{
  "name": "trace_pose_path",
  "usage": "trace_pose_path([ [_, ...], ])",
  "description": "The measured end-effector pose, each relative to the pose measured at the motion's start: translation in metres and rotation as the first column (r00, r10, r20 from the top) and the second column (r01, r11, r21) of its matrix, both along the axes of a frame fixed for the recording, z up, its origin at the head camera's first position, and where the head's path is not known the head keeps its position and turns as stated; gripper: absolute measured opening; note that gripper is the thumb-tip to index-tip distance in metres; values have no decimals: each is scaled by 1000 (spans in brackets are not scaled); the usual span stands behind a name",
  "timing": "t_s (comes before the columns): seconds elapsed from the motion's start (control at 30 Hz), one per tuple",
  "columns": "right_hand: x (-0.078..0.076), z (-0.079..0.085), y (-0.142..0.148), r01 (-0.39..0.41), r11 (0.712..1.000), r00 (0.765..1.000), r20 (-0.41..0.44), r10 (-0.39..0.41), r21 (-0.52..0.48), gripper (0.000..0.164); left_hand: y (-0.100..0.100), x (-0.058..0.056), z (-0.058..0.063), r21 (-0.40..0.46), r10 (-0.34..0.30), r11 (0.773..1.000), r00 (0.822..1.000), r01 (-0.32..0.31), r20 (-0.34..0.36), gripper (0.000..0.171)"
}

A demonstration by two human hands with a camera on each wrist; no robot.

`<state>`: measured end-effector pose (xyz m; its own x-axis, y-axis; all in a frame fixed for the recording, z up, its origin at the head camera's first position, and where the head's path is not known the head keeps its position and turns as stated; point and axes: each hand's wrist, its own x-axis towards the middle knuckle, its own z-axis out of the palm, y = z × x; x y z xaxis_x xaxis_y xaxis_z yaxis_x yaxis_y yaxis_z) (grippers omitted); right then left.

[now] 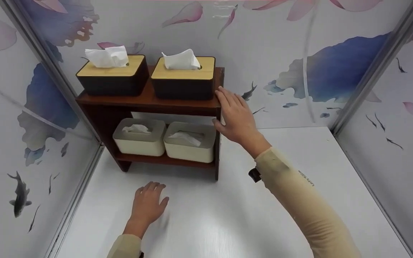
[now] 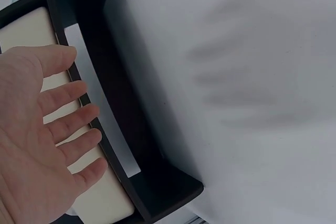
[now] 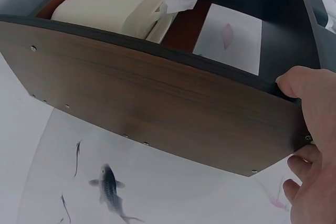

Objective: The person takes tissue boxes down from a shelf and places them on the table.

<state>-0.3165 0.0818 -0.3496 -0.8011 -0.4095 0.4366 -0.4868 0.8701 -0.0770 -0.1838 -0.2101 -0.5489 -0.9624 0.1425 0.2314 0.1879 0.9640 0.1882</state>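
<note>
A dark reddish-brown two-tier wooden shelf (image 1: pixel 149 104) stands against the back wall. My right hand (image 1: pixel 237 116) holds its right side panel (image 3: pixel 147 103) near the upper corner, the thumb (image 3: pixel 294 82) at the front edge and the fingers along the outer face. My left hand (image 1: pixel 149 204) is in front of the shelf with fingers spread, holding nothing. Two black tissue boxes with wood-coloured lids, a left one (image 1: pixel 115 84) and a right one (image 1: pixel 183 87), sit on top. On the lower tier are two cream tissue boxes, a left one (image 1: pixel 140 147) and a right one (image 1: pixel 190 152).
The shelf stands on a white tabletop (image 1: pixel 281 215). White panels printed with petals, fish and blue leaves enclose it, including the back wall (image 1: pixel 264 53). Metal frame strips (image 1: pixel 357 68) run along the panel corners. White tissues stick out of the boxes.
</note>
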Motion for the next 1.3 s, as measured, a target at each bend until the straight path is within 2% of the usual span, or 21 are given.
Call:
trace_pose_path([
  [0.13, -2, 0, 6, 8, 1000, 1000, -8, -8, -19, 76, -10, -7, 13, 38, 45, 998, 999, -44, -25, 37],
  [0.23, -3, 0, 9, 10, 999, 1000, -11, -10, -36, 75, -23, -16, 32, 89, 99, 991, 995, -96, -28, 40],
  [0.4, -5, -1, 13, 29, 999, 1000, -7, -29, -42, 76, -52, -31, 82, 167, 200, 966, 980, -197, -5, 59],
  [0.57, -5, -2, 14, 44, 998, 999, 4, -44, -44, 76, -79, -44, 138, 281, 347, 905, 936, -319, -53, 75],
  [0.63, -5, -2, 14, 46, 998, 999, 8, -46, -45, 76, -86, -48, 155, 303, 376, 887, 926, -347, -42, 81],
  [0.7, -5, -2, 14, 48, 998, 999, 8, -48, -47, 76, -92, -52, 167, 303, 381, 883, 924, -357, -23, 85],
  [0.77, -5, -2, 15, 49, 998, 999, 6, -49, -49, 75, -95, -55, 175, 295, 373, 886, 928, -357, 3, 88],
  [0.87, -5, -2, 17, 48, 997, 999, 3, -48, -53, 74, -95, -60, 180, 293, 355, 891, 934, -348, 28, 90],
  [1.0, -5, -3, 21, 28, 997, 1000, -6, -29, -66, 73, -93, -64, 181, 297, 341, 894, 939, -336, 35, 90],
  [1.13, -6, -5, 27, 7, 996, 1000, -23, -9, -87, 73, -91, -67, 182, 298, 349, 892, 937, -340, 24, 91],
  [1.3, -8, -5, 34, 11, 995, 1000, -19, -13, -99, 73, -87, -71, 182, 320, 329, 894, 944, -314, 6, 91],
])
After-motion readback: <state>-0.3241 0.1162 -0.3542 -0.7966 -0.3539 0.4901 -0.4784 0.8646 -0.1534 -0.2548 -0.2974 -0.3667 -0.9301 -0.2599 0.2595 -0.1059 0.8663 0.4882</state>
